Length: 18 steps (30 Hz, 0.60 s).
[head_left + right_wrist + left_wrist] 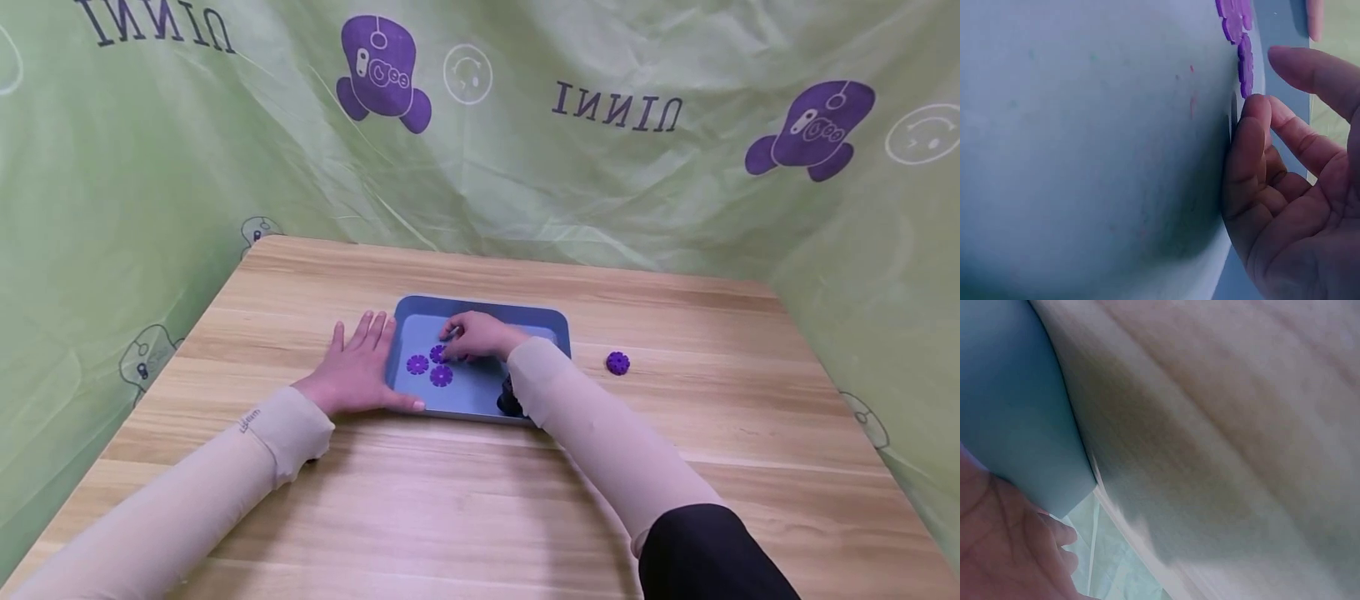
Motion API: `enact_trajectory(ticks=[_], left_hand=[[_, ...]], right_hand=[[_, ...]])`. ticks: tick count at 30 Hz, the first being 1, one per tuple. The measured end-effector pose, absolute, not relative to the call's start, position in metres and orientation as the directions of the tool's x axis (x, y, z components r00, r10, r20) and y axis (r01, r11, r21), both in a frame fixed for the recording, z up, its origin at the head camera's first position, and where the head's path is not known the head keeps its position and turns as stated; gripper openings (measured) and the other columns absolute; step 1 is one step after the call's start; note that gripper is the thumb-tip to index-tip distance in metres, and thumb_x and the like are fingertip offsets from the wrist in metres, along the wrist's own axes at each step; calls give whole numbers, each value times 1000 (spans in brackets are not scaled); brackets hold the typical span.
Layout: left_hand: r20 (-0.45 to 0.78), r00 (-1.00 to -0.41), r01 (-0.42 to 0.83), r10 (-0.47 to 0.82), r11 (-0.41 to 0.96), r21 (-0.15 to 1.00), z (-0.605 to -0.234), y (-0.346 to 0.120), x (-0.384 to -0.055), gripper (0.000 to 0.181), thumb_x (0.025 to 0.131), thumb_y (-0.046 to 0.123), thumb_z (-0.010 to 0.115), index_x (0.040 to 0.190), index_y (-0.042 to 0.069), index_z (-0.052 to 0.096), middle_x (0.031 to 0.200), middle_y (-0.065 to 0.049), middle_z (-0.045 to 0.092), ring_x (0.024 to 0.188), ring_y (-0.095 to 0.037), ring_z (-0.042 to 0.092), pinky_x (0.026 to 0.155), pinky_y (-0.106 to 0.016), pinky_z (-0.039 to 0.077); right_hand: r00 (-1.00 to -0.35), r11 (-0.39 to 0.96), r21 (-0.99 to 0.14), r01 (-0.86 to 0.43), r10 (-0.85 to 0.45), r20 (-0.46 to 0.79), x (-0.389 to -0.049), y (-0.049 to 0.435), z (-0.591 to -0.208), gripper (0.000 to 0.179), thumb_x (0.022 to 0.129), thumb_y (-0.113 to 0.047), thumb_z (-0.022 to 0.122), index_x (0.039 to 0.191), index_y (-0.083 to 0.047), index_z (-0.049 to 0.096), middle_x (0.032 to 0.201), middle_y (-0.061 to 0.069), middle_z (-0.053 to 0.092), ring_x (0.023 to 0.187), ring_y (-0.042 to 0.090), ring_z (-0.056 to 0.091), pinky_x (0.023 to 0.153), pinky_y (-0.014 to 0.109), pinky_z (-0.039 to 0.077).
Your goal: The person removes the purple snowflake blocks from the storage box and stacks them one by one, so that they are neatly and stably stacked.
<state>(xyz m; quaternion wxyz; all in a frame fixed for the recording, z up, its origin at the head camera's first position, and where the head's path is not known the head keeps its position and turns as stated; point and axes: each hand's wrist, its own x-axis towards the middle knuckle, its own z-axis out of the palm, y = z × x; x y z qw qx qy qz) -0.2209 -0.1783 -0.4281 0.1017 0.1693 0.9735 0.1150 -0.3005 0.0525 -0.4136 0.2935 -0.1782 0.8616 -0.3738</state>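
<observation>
A shallow blue-grey tray (480, 411) lies on the table. On its floor, in the head view, are several flat purple notched discs (417, 364), like snowflake building discs. My left hand (360, 369) spreads its fingers at the tray's left side, with the thumb along the near rim. Inside the tray, my right hand (480, 335) reaches down beside the discs. In the right wrist view, its thumb stands apart from the bent fingers, and the fingertips are close to a purple disc (1245, 65). Whether they touch it I cannot tell.
To the right of the tray, a round purple notched piece (618, 362) sits on the wooden table (465, 508). A green printed sheet (525, 183) hangs behind and along both sides of the table. A black object (510, 398) shows at my right wrist.
</observation>
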Motion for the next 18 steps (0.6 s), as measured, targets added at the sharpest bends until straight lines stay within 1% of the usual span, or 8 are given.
enact_trajectory(ticks=[4,9,12,15,18], left_hand=[[-155,-924,304,351,917,260,-428,-180,-220,151,66,94,63,163,-5,4,169,-27,1,156,-42,-8,119,-66,-12],[-155,-924,299,350,913,279,-424,-180,-218,150,66,92,66,162,-7,6,169,-28,3,156,-44,-6,118,-68,-10],[-166,-921,297,351,912,283,-423,-179,-217,149,68,89,68,162,-7,4,169,-28,3,155,-44,-7,118,-68,-10],[-171,-920,298,353,913,279,-423,-178,-217,148,69,87,69,162,-7,3,169,-28,2,155,-44,-7,118,-68,-10],[-171,-921,296,350,914,277,-424,-177,-217,146,70,86,69,162,-7,3,169,-28,2,155,-45,-7,118,-68,-9]], right_hand=[[-762,712,-677,-185,-539,-358,-298,47,-411,27,94,-11,75,119,-5,68,76,1,59,66,13,55,63,24,47],[-767,738,-625,-253,-547,-336,-298,43,-412,20,93,-9,77,110,-8,69,76,0,58,65,12,53,62,24,44],[-771,731,-638,-242,-544,-332,-298,44,-413,17,91,-8,78,102,-9,65,74,0,57,64,12,52,60,24,43],[-777,714,-661,-232,-545,-316,-297,46,-413,22,89,-6,80,95,-10,59,74,0,55,64,12,51,60,24,42],[-783,693,-687,-217,-544,-302,-297,49,-413,26,89,-4,80,93,-10,55,75,0,53,64,13,50,59,24,42]])
